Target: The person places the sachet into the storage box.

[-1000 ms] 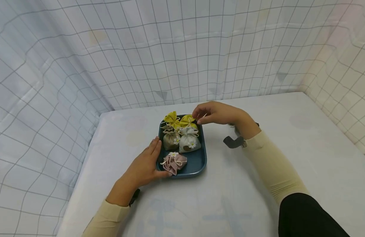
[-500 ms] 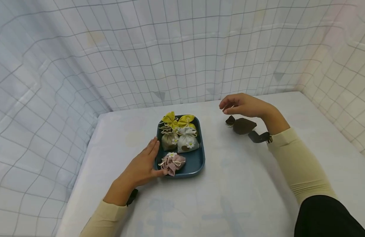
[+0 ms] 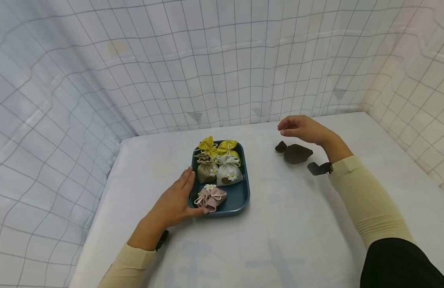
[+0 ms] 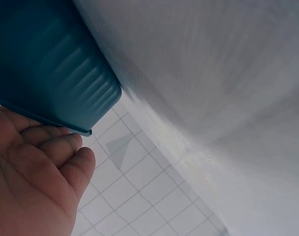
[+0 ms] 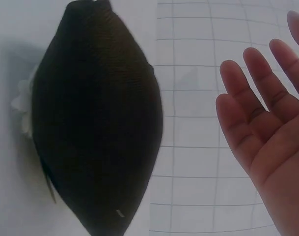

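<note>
A blue tray [image 3: 243, 193] holds several small drawstring pouches: yellow pouches [image 3: 227, 147] at the far end, an olive-brown pouch [image 3: 206, 172] and a white pouch [image 3: 229, 173] in the middle, a pink pouch [image 3: 212, 198] at the near left. My left hand [image 3: 177, 200] rests along the tray's left rim, fingers extended, thumb over the near corner by the pink pouch. In the left wrist view its fingers touch the tray's rim. Apart from the tray, a dark brown pouch [image 3: 297, 154] lies on the table. My right hand [image 3: 304, 129] hovers just beyond it with nothing held.
A white cloth covers the table [image 3: 272, 224]. White grid-patterned curtains [image 3: 243, 72] hang behind it and along both sides. A small white flower [image 5: 24, 105] peeks from beneath the dark pouch in the right wrist view.
My right hand has left the yellow pouches in the tray and moved right, over to the dark brown pouch, uncovering it. The left hand stays on the tray's rim.
</note>
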The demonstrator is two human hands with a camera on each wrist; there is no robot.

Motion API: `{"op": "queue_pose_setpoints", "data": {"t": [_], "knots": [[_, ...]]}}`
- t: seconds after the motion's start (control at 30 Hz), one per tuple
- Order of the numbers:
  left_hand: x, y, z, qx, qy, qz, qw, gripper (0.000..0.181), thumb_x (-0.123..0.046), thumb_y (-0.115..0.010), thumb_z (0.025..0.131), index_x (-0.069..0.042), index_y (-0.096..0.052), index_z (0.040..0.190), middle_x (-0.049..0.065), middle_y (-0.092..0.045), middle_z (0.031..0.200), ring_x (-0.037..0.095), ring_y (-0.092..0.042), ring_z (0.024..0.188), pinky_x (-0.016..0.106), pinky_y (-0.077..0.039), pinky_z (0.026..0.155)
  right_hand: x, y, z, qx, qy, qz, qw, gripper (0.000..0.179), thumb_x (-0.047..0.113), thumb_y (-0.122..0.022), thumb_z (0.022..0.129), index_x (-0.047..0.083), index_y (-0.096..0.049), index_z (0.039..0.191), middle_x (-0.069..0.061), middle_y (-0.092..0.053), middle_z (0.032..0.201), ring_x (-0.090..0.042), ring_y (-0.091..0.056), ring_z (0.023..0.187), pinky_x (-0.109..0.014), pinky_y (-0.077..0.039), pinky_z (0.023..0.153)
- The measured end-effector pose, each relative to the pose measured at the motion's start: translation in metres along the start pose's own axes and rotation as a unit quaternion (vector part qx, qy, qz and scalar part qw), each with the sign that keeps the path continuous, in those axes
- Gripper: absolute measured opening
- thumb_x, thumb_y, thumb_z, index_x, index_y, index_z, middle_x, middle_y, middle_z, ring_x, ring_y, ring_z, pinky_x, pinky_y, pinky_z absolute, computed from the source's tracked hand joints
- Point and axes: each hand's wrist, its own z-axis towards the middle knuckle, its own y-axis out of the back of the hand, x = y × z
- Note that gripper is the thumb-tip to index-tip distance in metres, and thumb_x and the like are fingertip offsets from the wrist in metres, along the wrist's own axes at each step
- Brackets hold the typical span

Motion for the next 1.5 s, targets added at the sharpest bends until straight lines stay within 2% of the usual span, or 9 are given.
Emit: {"op": "queue_pose_setpoints", "data": {"t": [0.23,0.43,0.63,0.87,0.93,1.07,1.5], "knots": [[-0.001,0.000,0.000,0.002,0.002,-0.006,1.0000,0.120,-0.071,-0.068,0.079,0.008,-0.018,0.155,0.024,-0.012,0.162,0.040,-0.020,0.147,0.054,-0.032,0.112,-0.019,-0.007,0.004,-0.010,-0.017,0.000,0.9998,0.031,0.022,-0.065,0.098,0.003,-0.061,0.122,-0.015,-0.062,0.122,-0.026,-0.056,0.116,-0.045,-0.040,0.103],[-0.001,-0.001,0.000,0.000,0.004,0.000,1.0000,0.121,-0.073,-0.067,0.078,0.008,-0.019,0.155,0.022,-0.013,0.162,0.039,-0.020,0.147,0.053,-0.032,0.112,-0.029,-0.013,0.006,-0.010,-0.023,-0.014,0.9996,0.035,0.020,-0.064,0.098,-0.003,-0.059,0.124,-0.013,-0.064,0.117,-0.027,-0.058,0.112,-0.045,-0.042,0.101],[-0.002,-0.001,0.000,-0.001,0.006,0.001,1.0000,0.121,-0.072,-0.068,0.078,0.008,-0.020,0.155,0.023,-0.014,0.162,0.039,-0.021,0.147,0.053,-0.032,0.112,-0.040,-0.018,0.008,-0.001,-0.033,-0.051,0.9982,0.036,0.023,-0.064,0.098,-0.001,-0.060,0.125,-0.012,-0.063,0.118,-0.028,-0.057,0.110,-0.046,-0.039,0.100],[-0.003,0.000,0.000,0.000,0.008,-0.002,1.0000,0.121,-0.073,-0.067,0.078,0.007,-0.020,0.155,0.022,-0.013,0.163,0.039,-0.021,0.147,0.053,-0.032,0.112,-0.040,-0.022,0.008,0.003,-0.038,-0.090,0.9952,0.035,0.024,-0.064,0.098,-0.001,-0.061,0.122,-0.013,-0.063,0.117,-0.031,-0.054,0.110,-0.049,-0.037,0.099],[-0.003,0.000,0.001,-0.001,0.007,-0.001,1.0000,0.120,-0.073,-0.066,0.078,0.007,-0.020,0.155,0.022,-0.013,0.163,0.039,-0.021,0.147,0.053,-0.032,0.111,-0.047,-0.022,0.012,0.006,-0.042,-0.095,0.9946,0.038,0.028,-0.065,0.098,-0.001,-0.062,0.123,-0.011,-0.064,0.116,-0.030,-0.054,0.111,-0.049,-0.037,0.100],[-0.003,0.000,0.000,-0.003,0.005,0.001,1.0000,0.120,-0.073,-0.066,0.079,0.007,-0.020,0.155,0.022,-0.013,0.163,0.039,-0.021,0.147,0.053,-0.033,0.111,-0.048,-0.024,0.014,0.009,-0.049,-0.098,0.9939,0.040,0.028,-0.065,0.097,-0.001,-0.062,0.124,-0.012,-0.064,0.116,-0.031,-0.054,0.112,-0.050,-0.037,0.101],[-0.003,0.001,-0.001,-0.002,0.007,-0.003,1.0000,0.119,-0.071,-0.068,0.079,0.008,-0.019,0.155,0.023,-0.013,0.162,0.040,-0.022,0.146,0.053,-0.033,0.111,-0.051,-0.030,0.018,0.013,-0.052,-0.128,0.9903,0.032,0.031,-0.067,0.096,0.005,-0.070,0.115,-0.011,-0.067,0.114,-0.030,-0.055,0.110,-0.050,-0.038,0.100]]}}
